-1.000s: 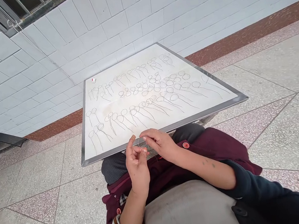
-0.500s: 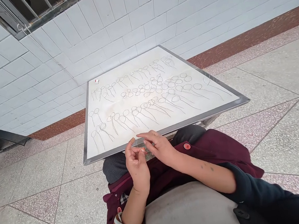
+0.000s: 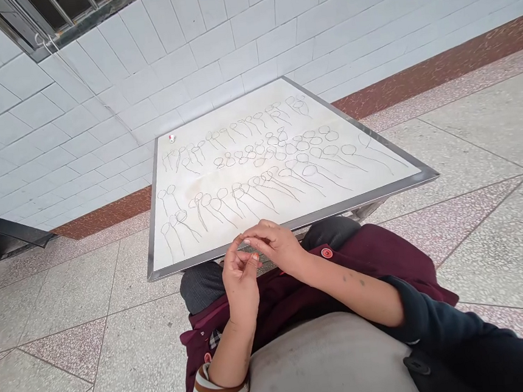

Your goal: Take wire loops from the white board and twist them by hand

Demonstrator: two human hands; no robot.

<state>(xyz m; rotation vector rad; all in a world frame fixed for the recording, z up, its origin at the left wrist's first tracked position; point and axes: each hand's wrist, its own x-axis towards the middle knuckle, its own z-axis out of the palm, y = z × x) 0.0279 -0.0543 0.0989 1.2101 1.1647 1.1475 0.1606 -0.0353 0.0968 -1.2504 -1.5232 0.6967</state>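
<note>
Both of my hands meet just off the near edge of the white table. My left hand is closed in a pinch, thumb against fingers, on a thin wire that barely shows. The thumb and forefinger of my right hand come together at the left fingertips, pinching the same wire; most of it is hidden by the fingers. Ahead on the tabletop lie rows of thin dark wires, many bent into a ring with long tails. A middle row holds small wire rings, some in figure-eight shapes.
A small white and red object sits near the table's far left corner. The grey metal rim runs along the near edge, above my knees. Behind the table rises a white tiled wall with a barred window and a hanging cord.
My right thumb and forefinger have closed together and moved slightly left, against the left fingertips. The wire loop that showed between the hands is now mostly covered. The wires on the table lie as before.
</note>
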